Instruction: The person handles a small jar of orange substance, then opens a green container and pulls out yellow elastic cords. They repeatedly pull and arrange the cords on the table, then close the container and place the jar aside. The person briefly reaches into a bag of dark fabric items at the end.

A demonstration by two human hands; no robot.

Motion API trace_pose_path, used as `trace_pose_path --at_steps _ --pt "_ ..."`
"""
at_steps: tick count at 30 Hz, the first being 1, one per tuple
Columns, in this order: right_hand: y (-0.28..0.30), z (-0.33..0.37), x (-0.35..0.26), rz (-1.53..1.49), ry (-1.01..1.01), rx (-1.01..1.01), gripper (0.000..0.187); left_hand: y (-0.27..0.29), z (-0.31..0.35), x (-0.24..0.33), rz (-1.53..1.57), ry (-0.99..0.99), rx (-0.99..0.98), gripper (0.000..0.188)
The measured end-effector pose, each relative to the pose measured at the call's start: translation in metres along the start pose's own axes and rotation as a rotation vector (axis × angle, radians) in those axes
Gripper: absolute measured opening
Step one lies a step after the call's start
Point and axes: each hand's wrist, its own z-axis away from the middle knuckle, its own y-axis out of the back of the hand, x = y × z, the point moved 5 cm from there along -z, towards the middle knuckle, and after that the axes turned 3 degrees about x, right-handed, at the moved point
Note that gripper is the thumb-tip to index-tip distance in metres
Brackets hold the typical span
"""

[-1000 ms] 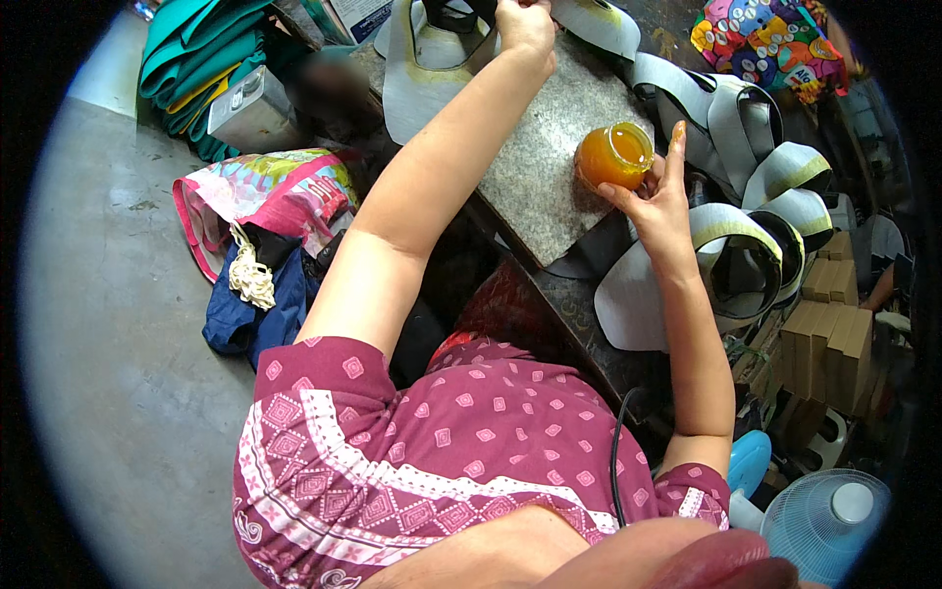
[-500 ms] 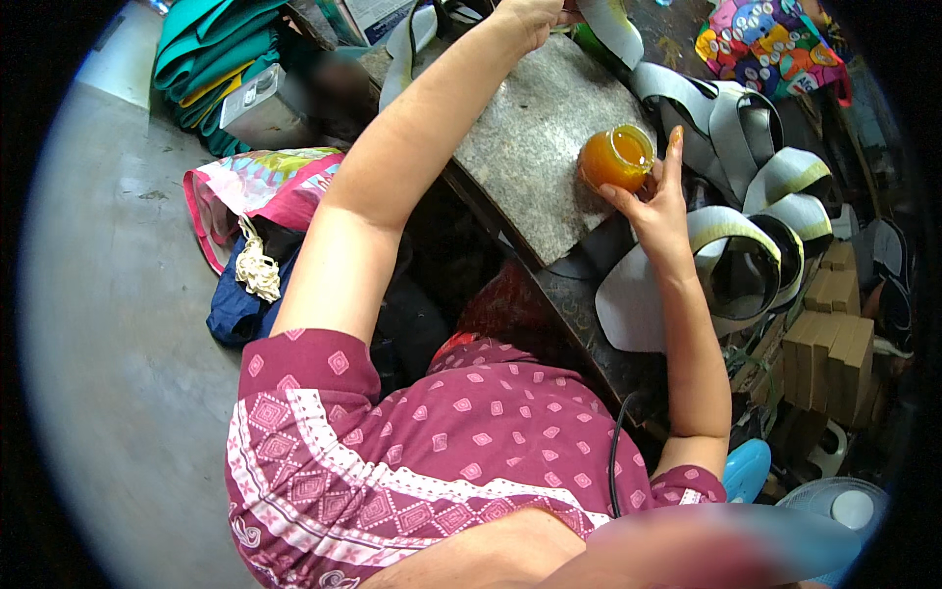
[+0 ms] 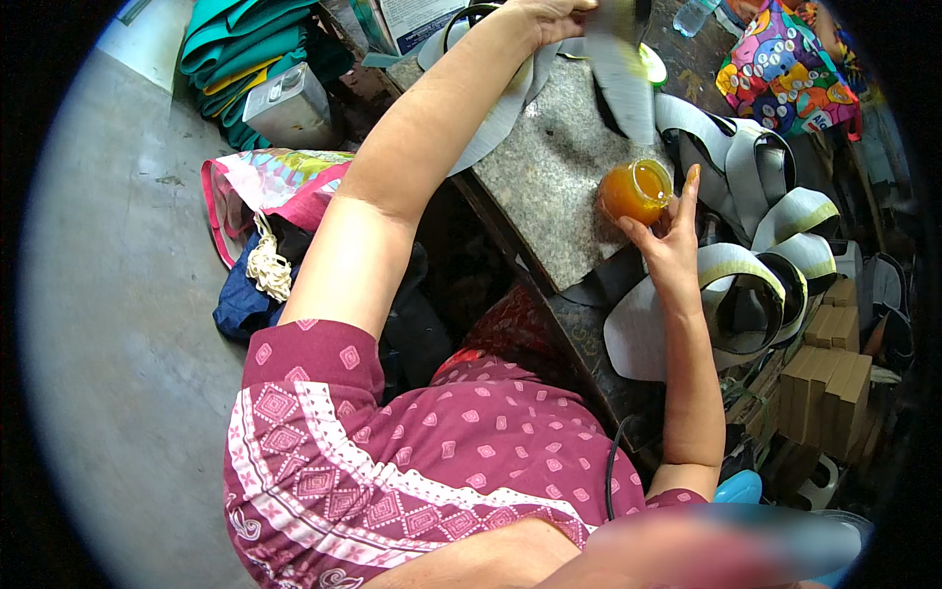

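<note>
At the top edge, my left hand (image 3: 551, 18) is closed by the upper end of a grey strap-like strip (image 3: 626, 93). Part of its fingertips is cut off by the picture's edge. The strip is blurred and hangs over the stone slab (image 3: 540, 196), its rounded lower end just above the jar. My right hand (image 3: 672, 240) grips a round glass jar (image 3: 633, 194) of orange-amber liquid from its right side, index finger raised along it. The jar is tilted, its open mouth up and to the right, at the slab's right edge.
Looped grey strips (image 3: 751, 162) with yellowish edges lie right of the slab; another strip (image 3: 500, 123) passes under my left forearm. Cardboard-coloured blocks (image 3: 824, 393) are stacked at right. A colourful cloth bag (image 3: 785, 74), folded green cloth (image 3: 235, 49) and a metal tin (image 3: 285, 103) stand around.
The grey strip by my left hand has swung down and now hangs closer to the jar. The whole view has shifted slightly; my right hand keeps its hold on the jar.
</note>
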Motion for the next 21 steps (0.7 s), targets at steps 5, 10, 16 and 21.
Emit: trace_pose_path --at_steps 5,10,16,21 --pt "-0.001 0.0 -0.001 0.019 -0.004 0.002 0.119 0.06 -0.034 -0.056 -0.447 0.053 0.421 0.042" --pt "-0.002 0.001 -0.003 -0.004 0.007 -0.007 0.119 0.032 -0.023 -0.04 -0.851 -0.181 0.64 0.046" --pt "-0.002 0.001 -0.003 0.01 0.004 0.003 0.119 -0.048 0.048 0.026 -1.375 -0.7 0.739 0.052" --pt "-0.001 0.0 0.0 -0.022 0.001 0.001 0.117 -0.059 0.175 0.053 -1.358 -0.931 0.758 0.063"
